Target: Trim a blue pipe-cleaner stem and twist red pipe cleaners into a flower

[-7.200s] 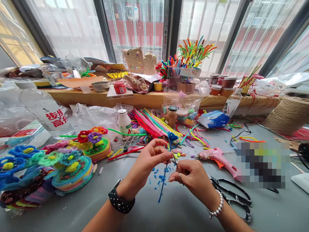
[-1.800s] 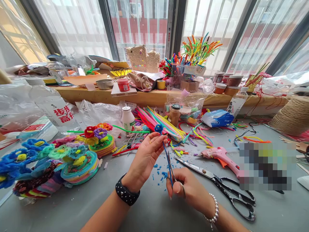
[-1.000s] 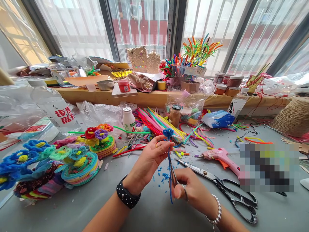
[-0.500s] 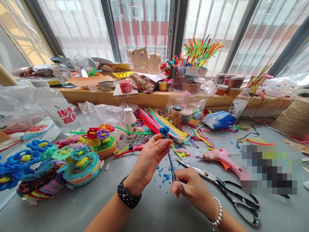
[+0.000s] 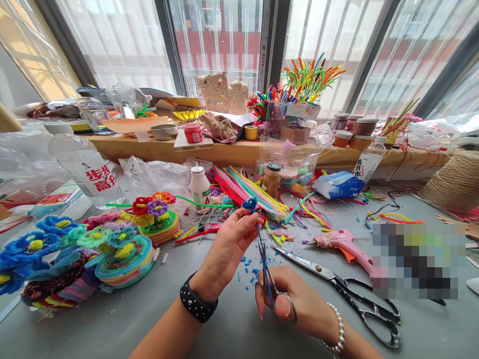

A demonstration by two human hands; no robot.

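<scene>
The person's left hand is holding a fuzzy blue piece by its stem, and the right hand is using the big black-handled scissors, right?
Not quite: the right hand holds a small pair of scissors. The head view shows the big black-handled scissors lying on the table. The left hand does hold the fuzzy blue piece.

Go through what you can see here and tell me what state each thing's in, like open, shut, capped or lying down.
Left hand: closed on the blue stem, below its blue flower
Right hand: closed on the small scissors
Small scissors: partly open, at the stem
Large scissors: lying down
Glue gun: lying down
White bottle: upright, capped
Brown jar: upright, lidded
</scene>
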